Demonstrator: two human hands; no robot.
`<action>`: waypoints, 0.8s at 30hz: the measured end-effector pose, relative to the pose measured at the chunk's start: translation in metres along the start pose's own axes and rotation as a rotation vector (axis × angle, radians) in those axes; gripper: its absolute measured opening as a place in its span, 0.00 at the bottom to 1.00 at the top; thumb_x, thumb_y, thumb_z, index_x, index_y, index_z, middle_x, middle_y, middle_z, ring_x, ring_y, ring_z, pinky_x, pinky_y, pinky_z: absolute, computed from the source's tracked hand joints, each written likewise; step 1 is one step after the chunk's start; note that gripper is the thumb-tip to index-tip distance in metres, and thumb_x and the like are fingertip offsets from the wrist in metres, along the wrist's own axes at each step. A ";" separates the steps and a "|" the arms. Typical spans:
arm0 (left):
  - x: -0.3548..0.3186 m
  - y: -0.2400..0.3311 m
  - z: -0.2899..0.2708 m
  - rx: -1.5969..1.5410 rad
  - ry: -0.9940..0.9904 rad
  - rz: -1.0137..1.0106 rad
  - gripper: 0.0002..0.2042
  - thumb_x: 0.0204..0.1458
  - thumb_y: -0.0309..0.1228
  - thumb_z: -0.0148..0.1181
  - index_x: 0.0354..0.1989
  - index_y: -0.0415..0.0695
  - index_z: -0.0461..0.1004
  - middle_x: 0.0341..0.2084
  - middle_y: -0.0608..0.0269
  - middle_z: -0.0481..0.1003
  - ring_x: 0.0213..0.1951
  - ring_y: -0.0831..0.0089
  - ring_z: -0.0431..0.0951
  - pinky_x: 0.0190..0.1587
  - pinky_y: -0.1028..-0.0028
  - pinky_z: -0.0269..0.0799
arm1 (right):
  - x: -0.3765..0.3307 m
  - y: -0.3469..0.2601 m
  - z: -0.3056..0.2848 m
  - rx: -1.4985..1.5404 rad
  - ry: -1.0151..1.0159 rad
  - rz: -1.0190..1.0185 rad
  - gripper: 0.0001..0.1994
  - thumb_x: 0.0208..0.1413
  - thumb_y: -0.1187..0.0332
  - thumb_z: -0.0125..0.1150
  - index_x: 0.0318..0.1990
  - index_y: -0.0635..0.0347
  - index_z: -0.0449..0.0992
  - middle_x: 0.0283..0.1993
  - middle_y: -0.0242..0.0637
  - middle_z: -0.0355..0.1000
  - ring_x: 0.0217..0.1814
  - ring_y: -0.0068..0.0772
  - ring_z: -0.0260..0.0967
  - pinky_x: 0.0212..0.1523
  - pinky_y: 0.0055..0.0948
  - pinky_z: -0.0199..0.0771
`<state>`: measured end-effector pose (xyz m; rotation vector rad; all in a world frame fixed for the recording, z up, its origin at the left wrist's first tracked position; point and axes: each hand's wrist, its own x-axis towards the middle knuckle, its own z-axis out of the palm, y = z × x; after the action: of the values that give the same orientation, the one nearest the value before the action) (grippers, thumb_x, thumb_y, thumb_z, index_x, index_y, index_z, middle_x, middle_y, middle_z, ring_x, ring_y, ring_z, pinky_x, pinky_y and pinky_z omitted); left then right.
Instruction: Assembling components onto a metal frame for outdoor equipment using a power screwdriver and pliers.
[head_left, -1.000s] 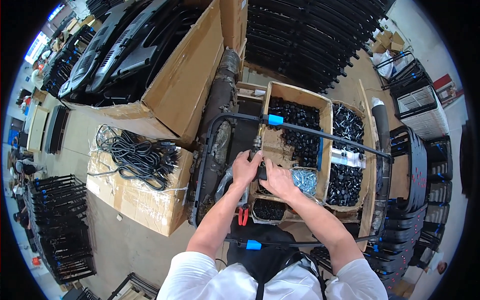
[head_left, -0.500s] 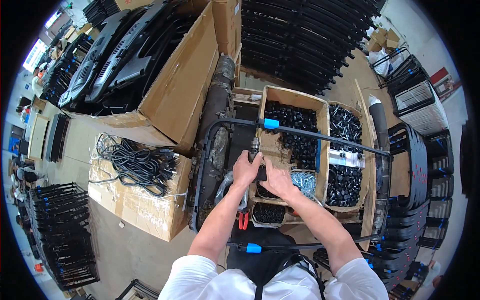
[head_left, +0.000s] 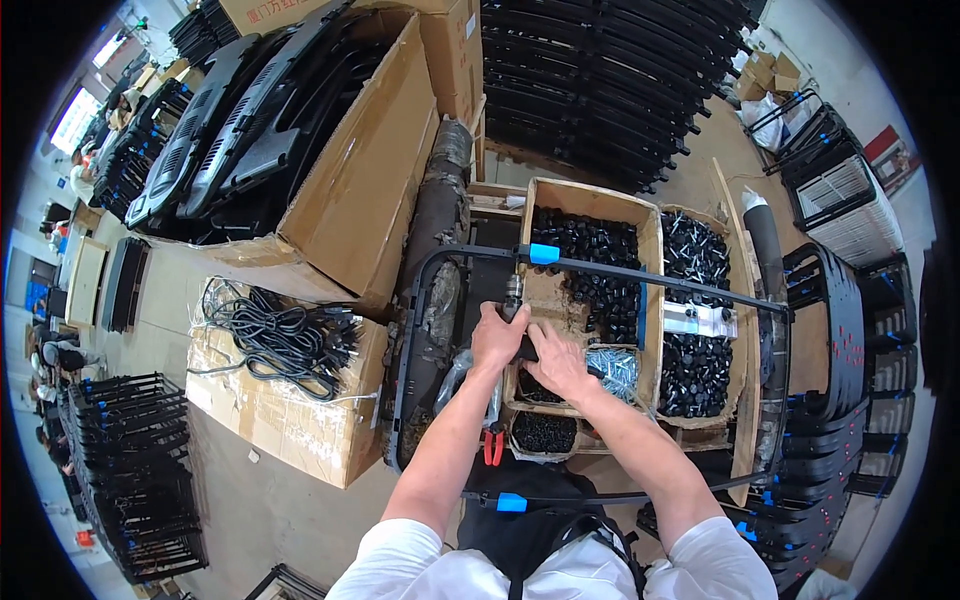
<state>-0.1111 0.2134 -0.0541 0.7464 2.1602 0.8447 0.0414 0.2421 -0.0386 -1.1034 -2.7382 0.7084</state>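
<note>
Both my hands are closed around a power drill (head_left: 514, 290), whose metal chuck points away from me at the frame's far rail. My left hand (head_left: 494, 340) wraps the drill's body just behind the chuck. On its black rear part, my right hand (head_left: 558, 362) grips from the right; much of the tool is hidden by my fingers. A black tubular frame (head_left: 660, 279) with rounded corners and blue tape lies around my forearms, over the bench. The drill's tip appears close to the far rail, near a blue piece (head_left: 544, 254); I cannot tell whether it touches.
Boxes of black knobs (head_left: 612, 240), bolts (head_left: 694, 250) and silver screws (head_left: 612, 370) stand under the frame. Red-handled pliers (head_left: 493, 446) hang at the near edge. Left are coiled black cables (head_left: 270, 335) on a carton and a large open carton (head_left: 350, 170) of black plastic parts.
The view has shifted slightly, so surroundings on the left appear a little further right. Both hands keep their grip on the drill at nearly the same spot.
</note>
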 end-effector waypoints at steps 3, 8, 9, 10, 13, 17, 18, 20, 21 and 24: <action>0.002 -0.006 0.000 0.000 0.046 0.023 0.39 0.54 0.60 0.67 0.58 0.33 0.71 0.47 0.33 0.82 0.52 0.40 0.83 0.56 0.52 0.77 | -0.001 -0.005 0.001 0.013 0.011 -0.045 0.31 0.48 0.70 0.75 0.60 0.61 0.67 0.59 0.49 0.67 0.57 0.60 0.74 0.51 0.54 0.80; -0.002 -0.009 0.000 0.027 0.042 0.054 0.38 0.52 0.60 0.69 0.54 0.32 0.74 0.47 0.34 0.82 0.52 0.41 0.83 0.55 0.52 0.77 | -0.005 -0.008 0.001 0.029 0.005 -0.024 0.30 0.48 0.70 0.74 0.58 0.62 0.68 0.60 0.48 0.64 0.58 0.59 0.74 0.52 0.54 0.80; -0.001 -0.012 -0.001 0.027 0.048 0.054 0.38 0.52 0.60 0.69 0.54 0.32 0.74 0.47 0.34 0.82 0.52 0.41 0.83 0.55 0.52 0.77 | -0.006 -0.010 0.001 0.031 0.013 -0.034 0.30 0.48 0.70 0.75 0.59 0.62 0.68 0.60 0.48 0.64 0.58 0.59 0.74 0.52 0.53 0.80; -0.001 -0.014 -0.001 0.036 0.051 0.068 0.39 0.52 0.60 0.70 0.54 0.32 0.74 0.47 0.36 0.82 0.51 0.43 0.83 0.54 0.53 0.77 | -0.007 -0.010 0.002 0.032 0.021 -0.041 0.30 0.48 0.70 0.75 0.59 0.62 0.68 0.60 0.49 0.64 0.57 0.58 0.75 0.52 0.52 0.80; -0.002 -0.016 -0.001 0.057 0.053 0.083 0.39 0.51 0.60 0.70 0.55 0.32 0.75 0.46 0.37 0.82 0.51 0.44 0.83 0.54 0.54 0.76 | -0.009 -0.009 0.006 0.001 0.031 -0.042 0.31 0.48 0.70 0.75 0.60 0.62 0.69 0.59 0.49 0.64 0.57 0.57 0.75 0.52 0.51 0.80; -0.007 -0.015 0.000 0.083 0.070 0.091 0.39 0.52 0.60 0.70 0.54 0.32 0.75 0.47 0.37 0.82 0.51 0.44 0.83 0.55 0.54 0.76 | -0.013 -0.008 0.009 0.020 0.020 -0.040 0.30 0.48 0.68 0.74 0.60 0.63 0.69 0.64 0.49 0.64 0.56 0.60 0.75 0.54 0.53 0.79; -0.008 -0.016 -0.001 0.085 0.072 0.093 0.39 0.52 0.60 0.70 0.54 0.32 0.75 0.47 0.37 0.82 0.51 0.44 0.83 0.55 0.54 0.76 | -0.014 -0.008 0.009 0.030 0.018 -0.040 0.31 0.48 0.68 0.74 0.60 0.64 0.69 0.64 0.49 0.64 0.57 0.60 0.75 0.54 0.53 0.79; -0.011 -0.016 -0.001 0.082 0.070 0.075 0.38 0.52 0.60 0.70 0.54 0.32 0.75 0.48 0.37 0.82 0.52 0.44 0.82 0.56 0.54 0.76 | -0.016 -0.009 0.009 0.040 0.020 -0.038 0.31 0.48 0.68 0.74 0.60 0.64 0.69 0.63 0.49 0.64 0.58 0.59 0.75 0.54 0.52 0.79; -0.012 -0.016 -0.001 0.084 0.070 0.078 0.38 0.52 0.60 0.70 0.54 0.32 0.75 0.48 0.37 0.82 0.52 0.44 0.82 0.56 0.54 0.76 | -0.016 -0.010 0.009 0.030 -0.002 -0.023 0.31 0.48 0.68 0.74 0.60 0.64 0.69 0.63 0.50 0.64 0.58 0.58 0.74 0.54 0.52 0.79; -0.017 -0.023 -0.001 0.106 0.106 0.105 0.38 0.53 0.59 0.69 0.54 0.32 0.75 0.48 0.38 0.81 0.52 0.44 0.82 0.55 0.54 0.76 | -0.020 -0.013 0.012 0.002 -0.013 -0.023 0.31 0.47 0.67 0.75 0.60 0.64 0.69 0.60 0.51 0.65 0.57 0.58 0.74 0.53 0.52 0.79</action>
<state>-0.1072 0.1872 -0.0639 0.8933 2.2906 0.8454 0.0447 0.2159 -0.0415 -1.0686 -2.7555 0.7177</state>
